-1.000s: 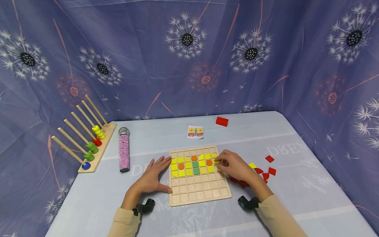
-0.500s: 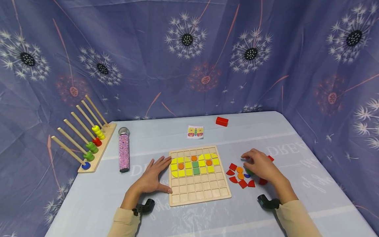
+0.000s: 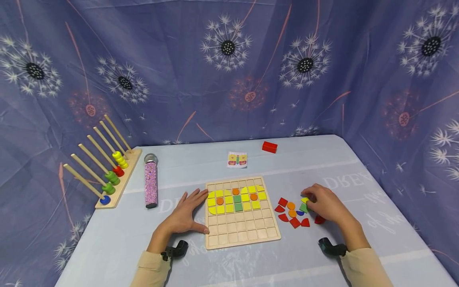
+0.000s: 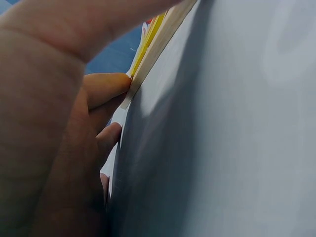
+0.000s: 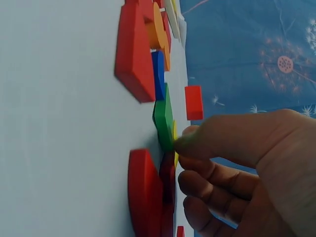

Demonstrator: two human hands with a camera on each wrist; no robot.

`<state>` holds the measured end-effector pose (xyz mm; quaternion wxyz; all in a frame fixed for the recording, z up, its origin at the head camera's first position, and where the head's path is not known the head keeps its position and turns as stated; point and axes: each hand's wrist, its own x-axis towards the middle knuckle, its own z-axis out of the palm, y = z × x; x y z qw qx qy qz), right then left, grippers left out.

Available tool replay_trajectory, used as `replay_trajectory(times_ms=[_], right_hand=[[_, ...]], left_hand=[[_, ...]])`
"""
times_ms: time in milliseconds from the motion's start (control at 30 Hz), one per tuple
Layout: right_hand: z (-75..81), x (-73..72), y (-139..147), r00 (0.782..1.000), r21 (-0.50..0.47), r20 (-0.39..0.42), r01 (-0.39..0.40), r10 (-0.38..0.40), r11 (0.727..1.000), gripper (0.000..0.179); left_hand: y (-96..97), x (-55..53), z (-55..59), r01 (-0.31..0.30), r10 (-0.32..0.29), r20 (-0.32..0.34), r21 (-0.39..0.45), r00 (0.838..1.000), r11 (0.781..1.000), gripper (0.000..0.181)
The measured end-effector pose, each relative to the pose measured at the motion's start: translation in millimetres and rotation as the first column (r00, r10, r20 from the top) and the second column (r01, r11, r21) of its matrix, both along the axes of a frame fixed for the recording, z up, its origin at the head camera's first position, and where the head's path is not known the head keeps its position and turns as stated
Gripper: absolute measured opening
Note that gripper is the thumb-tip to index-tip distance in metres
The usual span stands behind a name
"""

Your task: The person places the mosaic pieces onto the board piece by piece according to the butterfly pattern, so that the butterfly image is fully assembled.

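A square wooden grid board (image 3: 233, 235) lies mid-table, its upper rows holding yellow, orange and green tiles. My left hand (image 3: 187, 211) rests at the board's left side, fingers spread, with fingertips and thumb touching its edge. In the left wrist view a finger meets the board's rim (image 4: 150, 54). To the right, my right hand (image 3: 326, 203) has thumb and fingertips around a yellow tile (image 3: 305, 199), apparently pinching it. A green tile (image 3: 303, 207) lies against the thumb; the right wrist view shows the same green tile (image 5: 163, 118) close to the thumb tip.
Loose red tiles (image 3: 295, 222), orange discs (image 3: 292, 213) and a blue piece (image 3: 300, 213) lie between board and right hand. Behind the board are a butterfly picture card (image 3: 237, 160) and a red block (image 3: 269, 147). A glittery microphone (image 3: 151, 183) and bead rack (image 3: 123, 179) stand left.
My right hand has left a yellow tile at the board's right side and moved right to the loose pieces, its fingertips now at another yellow tile. The left hand stays put.
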<state>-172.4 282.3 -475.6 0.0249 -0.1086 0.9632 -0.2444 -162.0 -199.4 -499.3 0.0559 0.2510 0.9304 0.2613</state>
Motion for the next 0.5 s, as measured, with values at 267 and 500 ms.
replay_trajectory(times_ms=[267, 500], right_hand=[[-3.7, -4.7, -8.0, 0.999, 0.060, -0.033, -0.022, 0.024, 0.998, 0.030], [-3.9, -4.7, -17.3, 0.995, 0.011, -0.021, -0.102, 0.102, 0.995, 0.037]], left_hand=[[-0.4, 0.4, 1.3, -0.001, 0.001, 0.004, 0.003, 1.000, 1.000, 0.122], [0.7, 0.2, 0.9, -0.002, 0.002, 0.010, -0.010, 1.000, 1.000, 0.122]])
